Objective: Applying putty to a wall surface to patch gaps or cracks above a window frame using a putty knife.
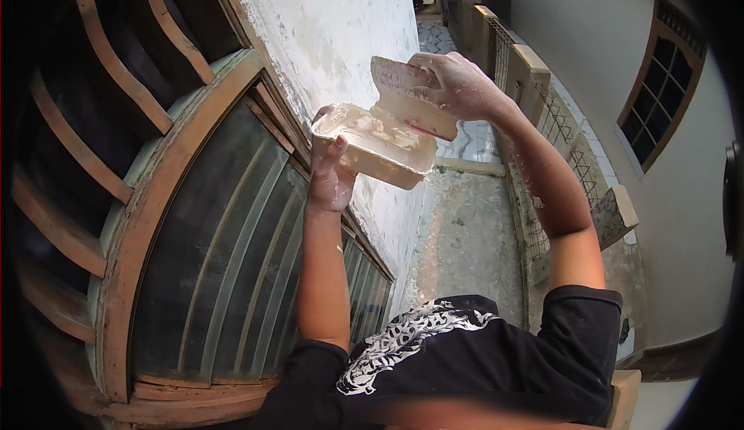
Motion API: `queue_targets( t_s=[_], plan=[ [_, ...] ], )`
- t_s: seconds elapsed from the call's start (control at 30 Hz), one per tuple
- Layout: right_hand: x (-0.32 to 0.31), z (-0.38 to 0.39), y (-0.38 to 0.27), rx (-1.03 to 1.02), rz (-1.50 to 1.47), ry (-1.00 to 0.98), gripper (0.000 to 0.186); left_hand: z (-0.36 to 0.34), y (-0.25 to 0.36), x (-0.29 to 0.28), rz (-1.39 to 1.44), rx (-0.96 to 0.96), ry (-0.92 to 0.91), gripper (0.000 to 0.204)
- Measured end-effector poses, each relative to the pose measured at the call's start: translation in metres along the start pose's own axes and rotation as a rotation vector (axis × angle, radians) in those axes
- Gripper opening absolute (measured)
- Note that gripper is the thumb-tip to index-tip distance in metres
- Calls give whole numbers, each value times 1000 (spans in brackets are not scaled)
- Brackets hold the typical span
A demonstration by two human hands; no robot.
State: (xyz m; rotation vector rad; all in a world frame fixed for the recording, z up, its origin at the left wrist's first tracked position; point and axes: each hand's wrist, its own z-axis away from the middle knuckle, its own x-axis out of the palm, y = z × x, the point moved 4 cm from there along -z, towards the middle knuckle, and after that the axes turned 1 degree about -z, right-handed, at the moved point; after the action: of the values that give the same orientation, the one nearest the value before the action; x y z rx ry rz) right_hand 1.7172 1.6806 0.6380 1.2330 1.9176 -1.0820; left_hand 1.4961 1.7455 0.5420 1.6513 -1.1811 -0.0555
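Observation:
My left hand (pixel 332 178) grips the near left end of a rectangular plastic tub (pixel 387 165), its thumb over the rim. White paste or plaster coats the tub's inside and edges. Above the tub's right side, my right hand (pixel 457 85) is closed on a flat, pale scraper (pixel 411 101) smeared with the same white stuff. The scraper's lower edge reaches down to the tub's far rim; whether it touches the paste I cannot tell. White residue speckles both hands and my right forearm.
Just left stands a patchy white wall (pixel 333 35), with a wooden-framed louvred window (pixel 232 259) nearer me. A concrete walkway (pixel 465 236) runs below. To the right are a low wall with wire mesh (pixel 531 73) and a house wall with a window (pixel 659 81).

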Motion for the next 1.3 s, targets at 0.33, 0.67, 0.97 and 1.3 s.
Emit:
queue_targets(
  t_s=[0.33, 0.67, 0.97, 1.3],
  plan=[
    [6, -2, 41, 331, -1118, -56, 17, 6, 29, -20, -73, 54, 6, 59],
    [-15, -18, 38, 241, -1654, 246, 33, -23, 132, 55, -463, 202, 15, 34],
    [-50, -61, -30, -175, -1713, 415, 38, -17, 233, 149, -675, 372, 137, 40],
    [-99, -140, -118, -339, -1354, 699, 45, -33, 346, 212, -1128, 450, 51, 67]
  ],
)
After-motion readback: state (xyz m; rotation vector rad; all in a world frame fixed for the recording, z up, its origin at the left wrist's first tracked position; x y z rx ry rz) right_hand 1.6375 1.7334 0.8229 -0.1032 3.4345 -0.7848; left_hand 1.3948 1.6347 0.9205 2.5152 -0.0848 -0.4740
